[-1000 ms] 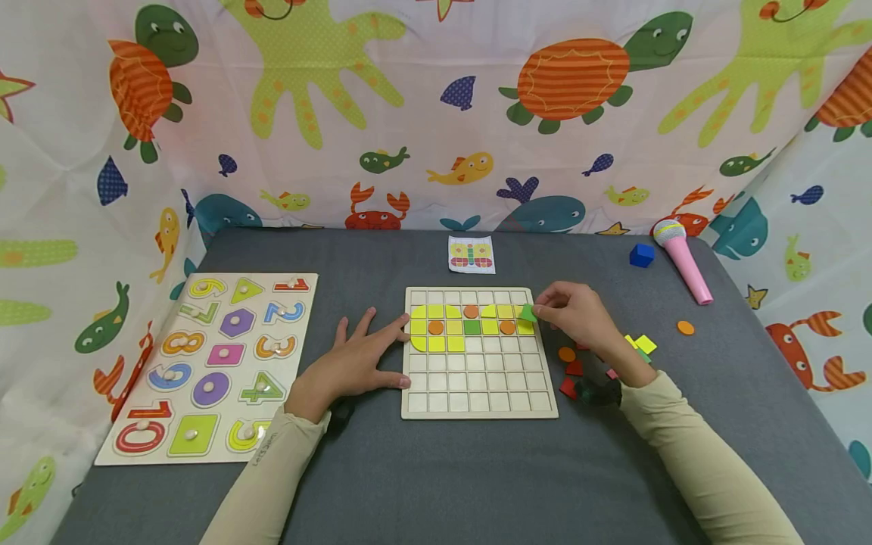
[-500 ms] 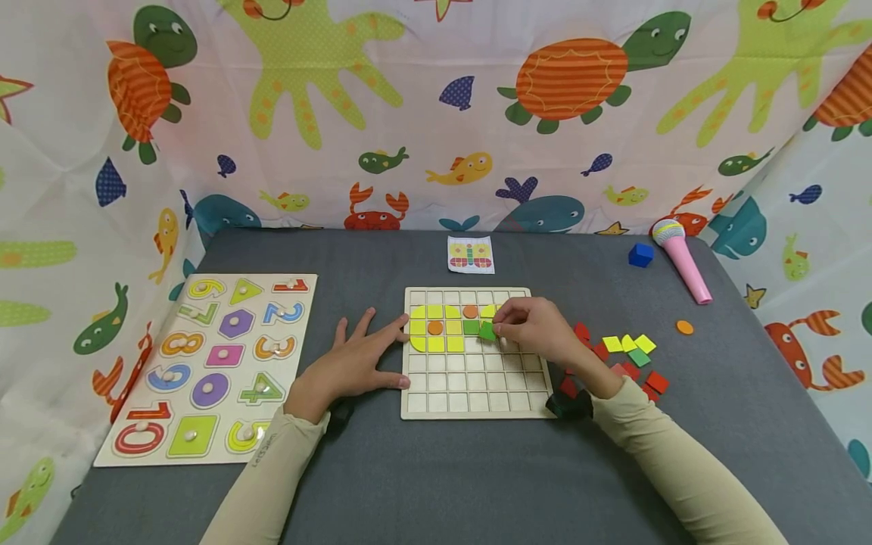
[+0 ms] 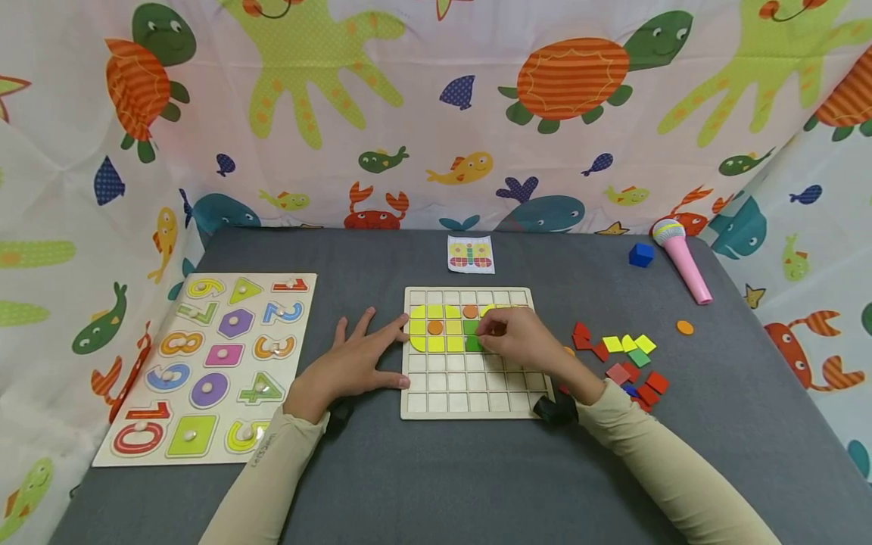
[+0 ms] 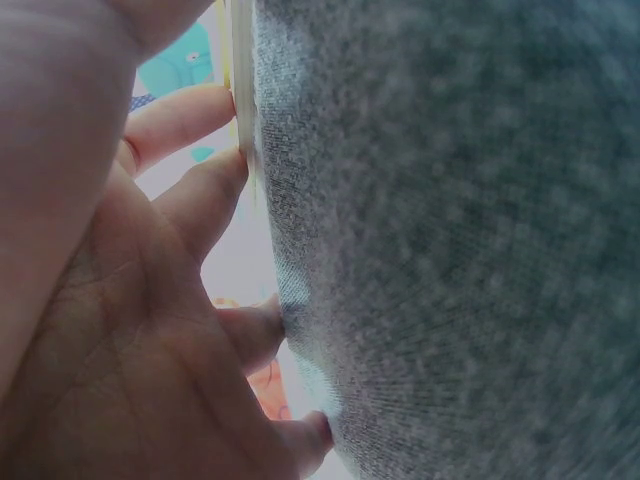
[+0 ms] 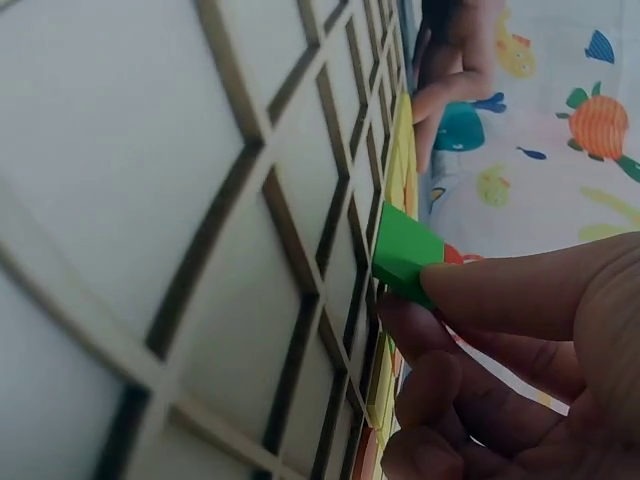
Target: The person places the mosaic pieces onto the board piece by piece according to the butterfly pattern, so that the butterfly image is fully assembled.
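Head view: the right hand (image 3: 521, 337) pinches a green tile (image 3: 472, 344), apparently fitting it into the grid board (image 3: 474, 382), left hand (image 3: 361, 359) fingers spread; flat seating looks due.

Left forearm (image 3: 262, 473) extends forward, angled inward; left grip (image 3: 357, 363) lies back upward, fingers spread, thumb (image 3: 391, 380) held apart; right forearm (image 3: 671, 462) reaches forward and leftward; right grip (image 3: 521, 337) forms a pinch, right thumb (image 5: 520, 295) opposing the index finger, remaining fingers curled; sleeves (image 3: 616, 412) end near both wrists.
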A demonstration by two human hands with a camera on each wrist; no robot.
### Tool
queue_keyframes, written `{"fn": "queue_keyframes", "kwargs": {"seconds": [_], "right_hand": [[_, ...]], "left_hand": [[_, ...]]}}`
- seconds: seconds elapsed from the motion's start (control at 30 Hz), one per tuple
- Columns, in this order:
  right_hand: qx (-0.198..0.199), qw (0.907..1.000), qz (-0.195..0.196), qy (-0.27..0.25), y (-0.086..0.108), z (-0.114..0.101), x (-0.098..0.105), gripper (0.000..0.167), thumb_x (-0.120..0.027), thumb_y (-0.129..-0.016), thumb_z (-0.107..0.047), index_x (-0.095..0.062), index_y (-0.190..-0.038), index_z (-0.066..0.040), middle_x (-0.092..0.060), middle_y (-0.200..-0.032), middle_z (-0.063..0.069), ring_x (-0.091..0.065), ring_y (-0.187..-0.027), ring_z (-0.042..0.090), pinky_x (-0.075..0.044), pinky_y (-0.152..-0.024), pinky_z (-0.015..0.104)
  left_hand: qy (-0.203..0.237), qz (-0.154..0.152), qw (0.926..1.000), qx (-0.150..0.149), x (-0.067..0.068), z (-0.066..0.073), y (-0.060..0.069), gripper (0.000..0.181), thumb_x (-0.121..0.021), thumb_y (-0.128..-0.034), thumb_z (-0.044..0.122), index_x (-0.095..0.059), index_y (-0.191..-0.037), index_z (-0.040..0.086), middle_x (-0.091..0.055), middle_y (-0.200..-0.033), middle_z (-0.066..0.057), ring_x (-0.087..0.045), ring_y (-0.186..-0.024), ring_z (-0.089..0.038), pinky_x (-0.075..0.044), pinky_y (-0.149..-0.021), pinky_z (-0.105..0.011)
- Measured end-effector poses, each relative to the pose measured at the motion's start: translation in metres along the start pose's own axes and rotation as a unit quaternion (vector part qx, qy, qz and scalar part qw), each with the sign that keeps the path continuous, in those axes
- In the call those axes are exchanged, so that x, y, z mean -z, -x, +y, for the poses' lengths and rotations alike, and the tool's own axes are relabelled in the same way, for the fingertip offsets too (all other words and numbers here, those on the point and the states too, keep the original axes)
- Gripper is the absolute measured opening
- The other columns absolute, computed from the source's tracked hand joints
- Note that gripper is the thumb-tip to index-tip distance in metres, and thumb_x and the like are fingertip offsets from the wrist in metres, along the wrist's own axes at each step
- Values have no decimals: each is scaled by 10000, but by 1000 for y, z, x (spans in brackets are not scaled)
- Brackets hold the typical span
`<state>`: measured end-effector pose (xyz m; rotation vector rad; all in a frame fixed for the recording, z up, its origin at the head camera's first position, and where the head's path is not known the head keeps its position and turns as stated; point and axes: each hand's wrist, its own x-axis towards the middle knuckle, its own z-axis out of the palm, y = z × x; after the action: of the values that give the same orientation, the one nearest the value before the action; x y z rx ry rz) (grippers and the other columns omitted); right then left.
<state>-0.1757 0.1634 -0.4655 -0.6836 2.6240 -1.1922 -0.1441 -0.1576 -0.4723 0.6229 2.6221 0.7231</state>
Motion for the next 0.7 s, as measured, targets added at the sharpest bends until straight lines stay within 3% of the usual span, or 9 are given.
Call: {"fn": "queue_keyframes", "kwargs": {"seconds": [0.23, 0.43, 0.57, 0.7], "right_hand": [[340, 9959, 56, 840, -3, 0, -6, 62, -796, -923, -43, -793, -951, -98, -667, -859, -47, -591, -790, 160, -522, -718, 362], [636, 9920, 39, 1087, -1, 0, -6, 94, -811, -915, -16, -804, -983, -81, -683, -906, -23, -626, -879, 198, -549, -793, 404], [654, 9922, 40, 1059, 6, 4, 1, 193, -806, -921, -28, -798, -1113, -49, -697, -1049, 67, -598, -994, 269, -523, -840, 448], [424, 9933, 27, 1075, 14, 10, 12, 365, -815, -928, -91, -758, -1286, -53, -644, -1286, 147, -504, -1163, 330, -481, -927, 504]], "left_hand": [[-18, 16, 10000, -3, 0, 0, 1, 1066, -850, -913, 476, -230, -1732, 191, -547, -1587, 66, 29, -1630, -417, 135, -1215, -702], [-1, -2, 10000, 40, -1, -1, 0, 1070, -854, -907, 482, -233, -1732, 201, -541, -1593, 67, 33, -1631, -414, 141, -1215, -697], [-9, -17, 10000, 34, 0, 0, 0, 1070, -851, -909, 484, -230, -1733, 199, -540, -1595, 65, 34, -1631, -415, 140, -1216, -696], [-12, -24, 10000, 34, 1, 1, 0, 1067, -850, -912, 477, -231, -1732, 189, -540, -1595, 58, 33, -1630, -419, 136, -1218, -695]]}}
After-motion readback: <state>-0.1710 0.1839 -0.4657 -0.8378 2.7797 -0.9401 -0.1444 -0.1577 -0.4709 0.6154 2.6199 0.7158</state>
